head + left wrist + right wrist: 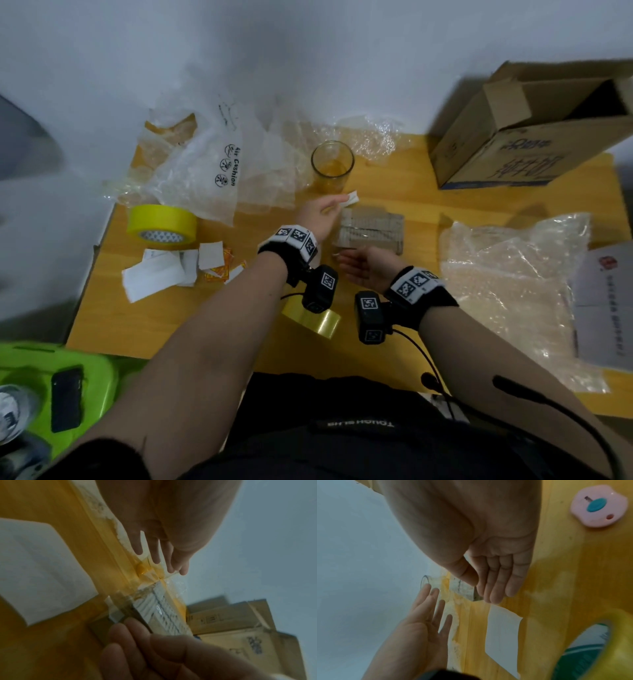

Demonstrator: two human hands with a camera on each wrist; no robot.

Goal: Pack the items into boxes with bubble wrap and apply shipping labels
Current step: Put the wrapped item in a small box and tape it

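In the middle of the yellow wooden table (219, 315) lies a small flat cardboard box (371, 228) with glossy clear tape over its ribbed top. Our left hand (317, 214) is stretched forward over its far left corner, palm turned inward, fingers (435, 597) straight and a little apart; it holds nothing. A small white paper scrap (352, 198) is just beside the fingertips, but we cannot tell if it touches them. Our right hand (364, 267) is at the near edge of the box, fingers straight and close together, the thumb pressed near them; we cannot tell if they touch the box.

Behind the box stands a round clear glass (332, 168), upright. Crinkled transparent bubble wrap (513, 274) lies to the right, and air cushion film (212, 171) to the left. A yellow tape roll (161, 224) is near white label papers (164, 270). A big open brown carton (534, 137) lies tilted at the far right.
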